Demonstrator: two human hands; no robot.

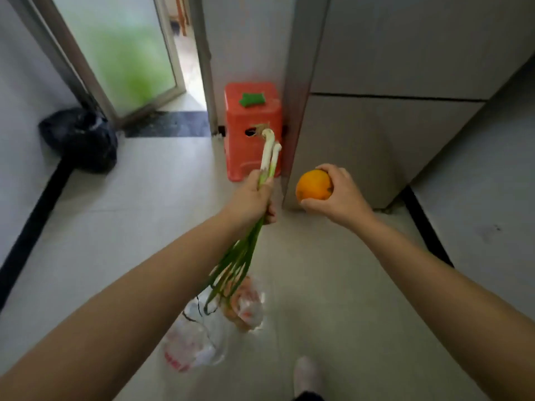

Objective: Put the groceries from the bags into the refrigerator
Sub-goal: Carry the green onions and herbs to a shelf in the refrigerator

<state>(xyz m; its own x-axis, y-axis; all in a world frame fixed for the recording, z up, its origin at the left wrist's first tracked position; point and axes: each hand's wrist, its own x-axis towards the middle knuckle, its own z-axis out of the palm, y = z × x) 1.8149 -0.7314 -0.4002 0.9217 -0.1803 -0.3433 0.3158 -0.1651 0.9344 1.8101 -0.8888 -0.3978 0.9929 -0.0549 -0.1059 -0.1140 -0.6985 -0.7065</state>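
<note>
My left hand (251,200) grips a bunch of green onions (267,153), white ends pointing up and away, green leaves trailing down toward the floor. My right hand (340,193) holds an orange (313,185) in its curled fingers, close to the lower corner of the grey refrigerator (376,111), whose doors are closed. Two clear plastic grocery bags lie on the floor below my arms: one (192,338) with red print, the other (247,303) with orange-coloured items inside.
An orange plastic stool (246,111) with a green piece on top stands against the refrigerator's left side. A black bag (81,138) sits by the left wall next to a glass door (121,53). My shoe (307,374) shows at the bottom. Light floor tiles lie between.
</note>
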